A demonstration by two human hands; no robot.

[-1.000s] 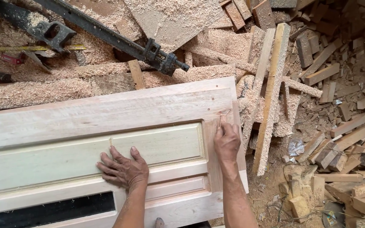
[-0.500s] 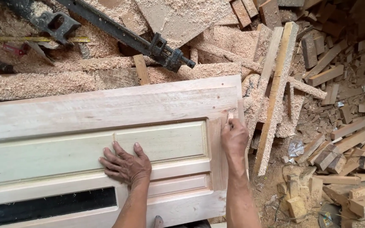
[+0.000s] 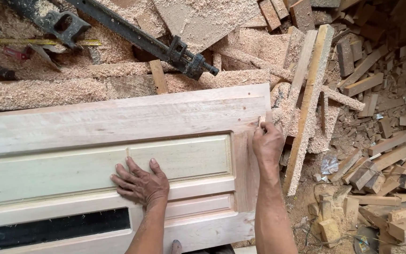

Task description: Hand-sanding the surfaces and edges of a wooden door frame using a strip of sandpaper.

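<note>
A pale wooden panelled door [image 3: 118,122] lies flat across the view. My left hand [image 3: 140,182] rests flat on its greenish recessed panel, fingers spread. My right hand [image 3: 267,141] is at the door's right stile near the top corner, fingers closed around a small pale piece [image 3: 261,120] that is pressed to the wood. What the piece is cannot be told. A dark open slot [image 3: 52,230] shows in the door at the lower left.
A long black bar clamp [image 3: 146,42] lies on sawdust behind the door, with another clamp head [image 3: 57,21] and a yellow tape [image 3: 43,42] at the top left. Long wooden strips [image 3: 306,108] lean at the right. Many wood offcuts [image 3: 377,141] litter the floor.
My right hand has slid up the door's right stile toward the top corner with the small piece. The left hand has stayed flat on the panel.
</note>
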